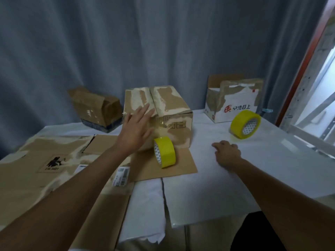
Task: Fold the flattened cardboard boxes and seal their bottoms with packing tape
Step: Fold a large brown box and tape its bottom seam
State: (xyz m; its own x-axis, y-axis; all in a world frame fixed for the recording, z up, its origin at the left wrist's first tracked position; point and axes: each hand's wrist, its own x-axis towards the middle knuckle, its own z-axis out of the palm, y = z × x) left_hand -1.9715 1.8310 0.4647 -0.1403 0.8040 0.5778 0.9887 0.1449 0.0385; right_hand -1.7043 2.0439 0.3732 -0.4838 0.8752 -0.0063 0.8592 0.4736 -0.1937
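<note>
A: L hand?
B: Grip wide, fingers straight and spread, holding nothing. It's raised in front of the folded box at mid tabletop; contact w/ the box can't tell.
A: R hand?
B: Palm down on the white tabletop, right of centre, fingers loosely bent, grip holds nothing.
A: Tape?
B: Two yellow rolls. Near roll stands on edge on a flat cardboard sheet, just in front of the folded box, between both hands. Far roll tilted, toward the far right edge, just in front of the white printed box.
A: Other boxes?
B: Flattened box w/ labels lies along the left edge, under the L forearm. Crumpled brown box at far left corner. White printed box at far right corner, top flaps up.
A: Backdrop?
B: Grey curtain behind the far edge.
</note>
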